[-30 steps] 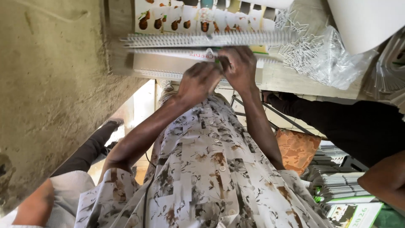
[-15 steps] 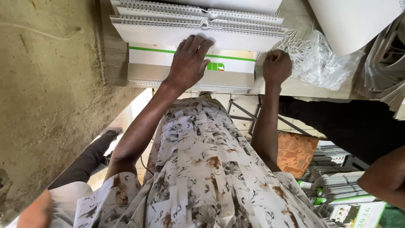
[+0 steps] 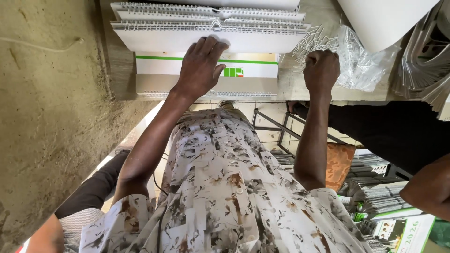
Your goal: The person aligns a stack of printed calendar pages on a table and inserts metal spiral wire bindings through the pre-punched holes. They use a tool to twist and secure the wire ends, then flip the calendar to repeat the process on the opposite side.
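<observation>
Counts on the bench — hands, calendars, wire bag

Two hands are showing — left hand (image 3: pixel 199 70) at 11 o'clock, right hand (image 3: pixel 321 70) at 1 o'clock; three spiral-bound calendars (image 3: pixel 211 28) are lying stacked at 12; one plastic bag of wire hangers (image 3: pixel 361 61) is sitting at 1.

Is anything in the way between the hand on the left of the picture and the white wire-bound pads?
Nothing visible is. The left hand lies flat on the lowest white wire-bound pad in the stack, its fingertips touching it. The right hand is off to the side, closed by the loose wire combs and clear plastic bag.
</observation>
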